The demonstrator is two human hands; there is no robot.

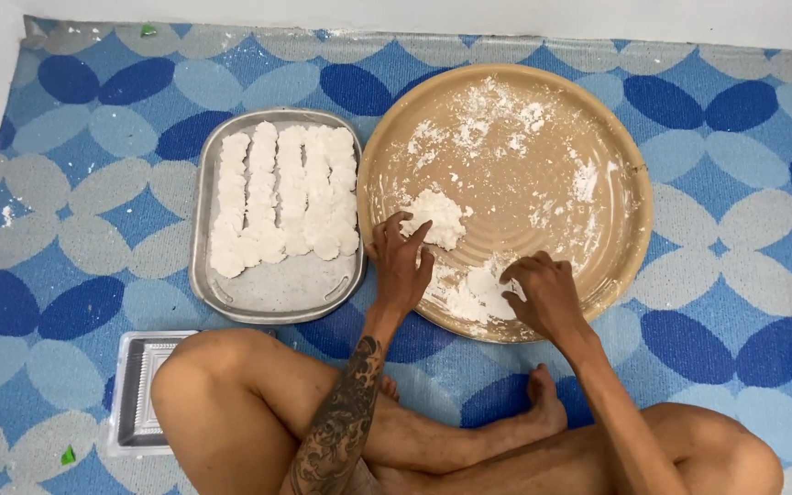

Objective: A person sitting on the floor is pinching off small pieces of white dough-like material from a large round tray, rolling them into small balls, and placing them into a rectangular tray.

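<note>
1. Crossed legs [258, 412] are seen nearest, on the patterned mat [735, 275].
2. White dough [437, 218], near the round tray's [634, 211] left edge, is pinched by the left hand [401, 266].
3. Loose crumbs [474, 298] are gathered under the curled right hand [547, 293]; portions are best kept equal to the pieces [286, 192] on the metal tray [268, 298].

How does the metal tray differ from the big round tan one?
The rectangular grey metal tray is smaller and holds neat rows of white dough pieces. The round tan tray is larger, floury, with loose dough clumps that both hands touch. Both lie on the blue patterned mat.
</note>
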